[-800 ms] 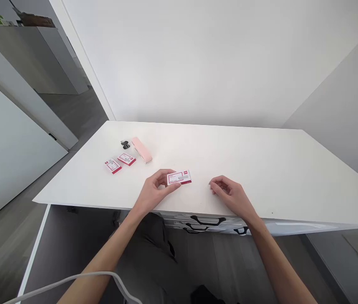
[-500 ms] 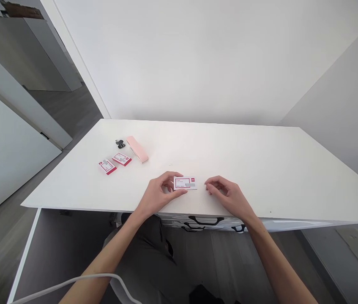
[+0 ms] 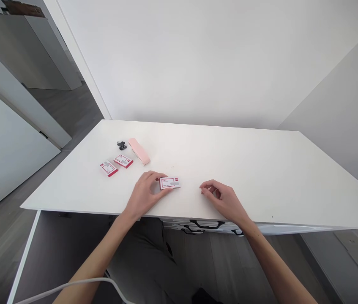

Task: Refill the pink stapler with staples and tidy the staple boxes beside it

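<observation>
My left hand (image 3: 144, 192) grips a small red-and-white staple box (image 3: 169, 183) by its left end, thumb on the near edge and fingers on the far edge. The box is low at the desk top, its printed label facing up. To the right of it, apart from it, my right hand (image 3: 218, 196) rests near the desk's front edge. Its fingers are curled in toward the thumb, and nothing shows in them. Two similar boxes, one farther left (image 3: 109, 168) and one beside it (image 3: 123, 160), lie on the left part of the desk.
A pink stapler (image 3: 139, 151) lies behind the two boxes, with a small black item (image 3: 121, 145) left of it. The white desk (image 3: 245, 164) meets a wall at the back. Drawers with black handles (image 3: 207, 224) sit below, and a white cable (image 3: 80, 280) crosses my left forearm.
My left hand has moved left with the staple box, widening the gap to my right hand. The right hand has shifted only slightly, and the whole view has tilted a little.
</observation>
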Motion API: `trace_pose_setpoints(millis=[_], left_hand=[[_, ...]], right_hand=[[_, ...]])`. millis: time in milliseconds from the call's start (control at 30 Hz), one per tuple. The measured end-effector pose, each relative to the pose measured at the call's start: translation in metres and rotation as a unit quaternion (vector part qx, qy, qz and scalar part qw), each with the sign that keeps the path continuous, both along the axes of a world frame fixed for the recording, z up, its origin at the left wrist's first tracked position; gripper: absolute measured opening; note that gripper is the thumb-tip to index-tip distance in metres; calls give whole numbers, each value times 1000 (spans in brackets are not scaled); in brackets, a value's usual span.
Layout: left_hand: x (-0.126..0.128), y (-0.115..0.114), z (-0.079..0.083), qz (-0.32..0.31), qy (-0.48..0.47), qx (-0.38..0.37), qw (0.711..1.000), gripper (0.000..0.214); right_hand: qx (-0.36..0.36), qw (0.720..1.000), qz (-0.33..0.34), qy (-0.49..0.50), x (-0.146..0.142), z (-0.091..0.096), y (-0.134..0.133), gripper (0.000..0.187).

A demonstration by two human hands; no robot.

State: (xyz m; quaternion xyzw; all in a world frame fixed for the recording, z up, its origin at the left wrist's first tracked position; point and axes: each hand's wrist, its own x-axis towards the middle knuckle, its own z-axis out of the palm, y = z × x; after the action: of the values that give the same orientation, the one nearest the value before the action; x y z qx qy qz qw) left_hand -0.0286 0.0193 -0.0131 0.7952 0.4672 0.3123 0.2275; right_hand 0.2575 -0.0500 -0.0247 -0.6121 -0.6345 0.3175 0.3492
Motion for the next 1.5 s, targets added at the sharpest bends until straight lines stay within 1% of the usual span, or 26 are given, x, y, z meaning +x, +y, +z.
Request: trace_pose_setpoints(millis=[100,200,267,367,433,467,600,733,800,867,933,967,1033,1133,1233,1333,1400,1500], left_hand=[[-30,4,-1,59,44,60,995,36],[-60,6,-3,142,92,128,977,35],[-77,6,-5,196,113,161,961,36],[-91,6,-10,249,125,167,946,42],[-93,6,-13,264,130,163,942,45],[-93,5,-15,269,133,166,939,46],[-91,4,-17,285,137,177,932,46],[-92,3,-18,284,131,169,935,45],[-92,3,-17,276,127,165,938,45],[-92,2,-16,271,122,160,941,46],[-91,2,-16,269,117,154,943,46],[-91,1,-16,269,116,153,944,46],[-92,2,-16,271,116,154,943,46],[-94,2,-15,269,115,173,940,44],[-88,0,-12,229,95,197,948,34],[-64,-7,-7,144,56,182,971,26],[-39,-11,-5,77,31,152,985,29],[1,-16,-4,-7,0,106,994,35]], right_hand=[[-2,1000,5,-14,-5,1,4,26],[2,999,37,-4,-17,5,16,24],[20,997,71,9,-32,9,30,22],[68,992,102,9,-65,16,59,18],[98,990,98,4,-90,19,81,17],[109,990,86,-6,-102,20,92,20],[108,991,75,-23,-149,20,128,37],[89,991,71,-65,-181,16,153,52],[86,990,55,-92,-190,14,161,53],[87,989,43,-115,-194,13,167,42],[82,988,41,-126,-193,13,170,28],[79,988,40,-125,-190,14,170,24],[73,991,31,-108,-178,18,165,22],[64,997,26,-46,-148,24,145,25],[57,996,59,31,-107,29,114,27],[60,993,93,44,-66,29,78,33],[57,992,107,37,-42,27,55,34],[50,990,129,15,-14,25,28,32]])
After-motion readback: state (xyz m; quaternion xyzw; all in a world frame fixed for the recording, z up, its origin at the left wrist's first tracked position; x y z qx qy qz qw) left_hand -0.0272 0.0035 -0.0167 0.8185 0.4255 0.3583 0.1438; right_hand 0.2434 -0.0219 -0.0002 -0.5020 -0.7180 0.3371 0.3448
